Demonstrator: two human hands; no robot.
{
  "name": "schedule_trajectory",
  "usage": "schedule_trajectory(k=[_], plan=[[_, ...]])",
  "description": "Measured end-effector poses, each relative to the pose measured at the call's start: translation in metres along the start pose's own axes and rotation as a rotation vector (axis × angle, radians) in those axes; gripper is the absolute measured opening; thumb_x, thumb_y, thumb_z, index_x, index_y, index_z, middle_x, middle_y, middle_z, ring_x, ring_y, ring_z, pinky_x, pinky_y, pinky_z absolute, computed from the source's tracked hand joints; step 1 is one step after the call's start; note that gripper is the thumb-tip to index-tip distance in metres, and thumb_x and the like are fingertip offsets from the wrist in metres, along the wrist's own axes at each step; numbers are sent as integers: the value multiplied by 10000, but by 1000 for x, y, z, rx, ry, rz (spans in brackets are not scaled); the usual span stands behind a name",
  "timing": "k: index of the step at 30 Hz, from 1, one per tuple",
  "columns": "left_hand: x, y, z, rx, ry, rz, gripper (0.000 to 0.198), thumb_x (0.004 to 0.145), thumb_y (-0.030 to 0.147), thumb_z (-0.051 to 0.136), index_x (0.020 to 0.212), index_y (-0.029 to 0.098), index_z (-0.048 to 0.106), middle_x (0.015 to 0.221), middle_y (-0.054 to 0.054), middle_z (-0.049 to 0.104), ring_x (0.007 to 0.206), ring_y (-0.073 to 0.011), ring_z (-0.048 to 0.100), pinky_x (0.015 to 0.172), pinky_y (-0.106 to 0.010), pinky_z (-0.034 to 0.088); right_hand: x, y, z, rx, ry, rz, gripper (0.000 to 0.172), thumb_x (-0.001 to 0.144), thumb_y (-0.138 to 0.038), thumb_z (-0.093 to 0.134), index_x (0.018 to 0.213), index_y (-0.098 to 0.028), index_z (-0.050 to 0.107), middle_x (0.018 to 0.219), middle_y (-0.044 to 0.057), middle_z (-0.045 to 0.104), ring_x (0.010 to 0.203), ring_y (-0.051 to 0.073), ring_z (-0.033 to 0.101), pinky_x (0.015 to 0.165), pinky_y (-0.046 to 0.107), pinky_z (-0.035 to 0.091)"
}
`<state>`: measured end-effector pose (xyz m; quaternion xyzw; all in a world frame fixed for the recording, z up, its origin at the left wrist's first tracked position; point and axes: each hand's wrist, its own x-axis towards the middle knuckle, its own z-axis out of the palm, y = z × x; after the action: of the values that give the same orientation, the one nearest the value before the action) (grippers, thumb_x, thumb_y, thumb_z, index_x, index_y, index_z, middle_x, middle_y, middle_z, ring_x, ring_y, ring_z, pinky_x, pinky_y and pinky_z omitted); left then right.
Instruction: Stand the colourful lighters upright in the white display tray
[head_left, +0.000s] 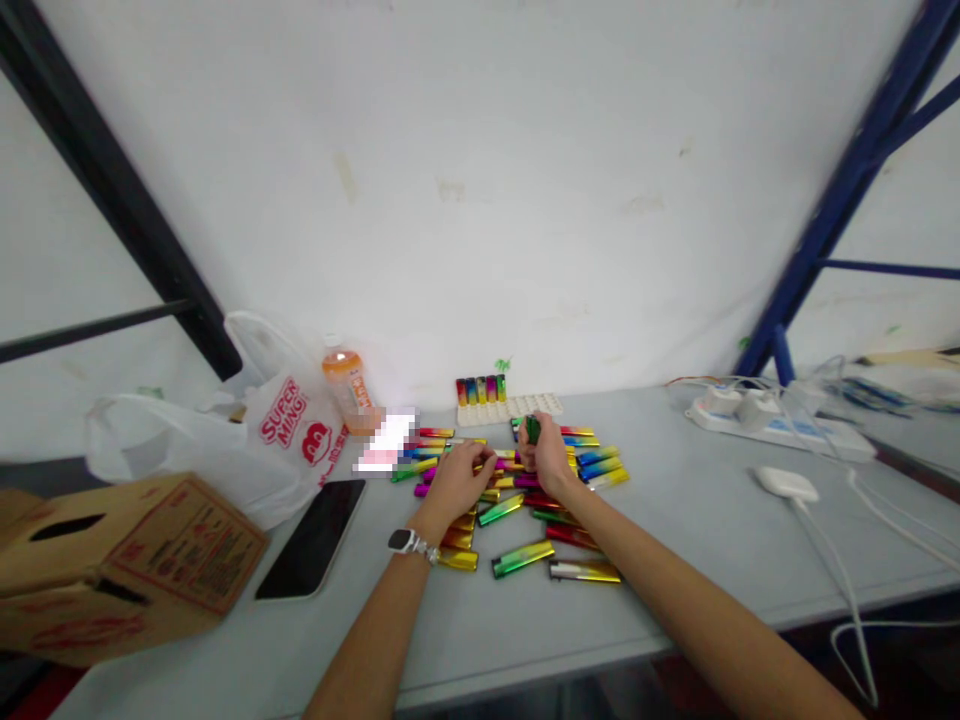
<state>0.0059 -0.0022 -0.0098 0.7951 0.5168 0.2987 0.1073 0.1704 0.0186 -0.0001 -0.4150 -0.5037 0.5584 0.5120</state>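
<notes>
Many shiny two-coloured lighters [523, 560] lie loosely across the grey table. My right hand [550, 458] is closed around a dark green lighter [533, 430], held upright just in front of the white tray with holes [525, 406]. At the tray's left end, a short row of lighters [481, 389] stands upright. My left hand [459, 477], with a watch on the wrist, is over the left part of the pile. Its fingers are curled and drawn together; whatever may be between them is hidden.
On the left are a cardboard box [142, 560], a black phone [313, 540], a white plastic bag [281, 440], an orange drink bottle [347, 385] and a bright pixelated patch. A power strip [780, 425] and a white charger [785, 484] with cables lie right. A wall [480, 200] stands behind.
</notes>
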Motion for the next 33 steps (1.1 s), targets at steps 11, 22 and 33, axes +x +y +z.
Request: schedule_trajectory(k=[11,22,33], plan=[[-1,3,-1,35,3,-6,206,916,290,505,829,179,655,869,-48,672,838,-191,609,760,-307,439,-6,-5,3,146,62,30,454,861,-568,366,569,-222,399,397,-71,272,334,74,207,352,204,128],[-2,4,-2,42,-7,-28,177,905,274,524,858,184,669,915,-55,686,873,-195,614,772,-302,442,-7,-3,6,144,-18,-36,418,888,-612,350,838,-228,508,433,-101,335,321,76,228,328,179,176],[-6,7,-8,51,-18,-47,174,895,293,551,904,190,691,955,-68,682,934,-221,621,831,-333,448,52,-11,6,-558,-29,-491,299,813,-461,631,895,-177,672,917,55,667,763,152,587,703,278,475]])
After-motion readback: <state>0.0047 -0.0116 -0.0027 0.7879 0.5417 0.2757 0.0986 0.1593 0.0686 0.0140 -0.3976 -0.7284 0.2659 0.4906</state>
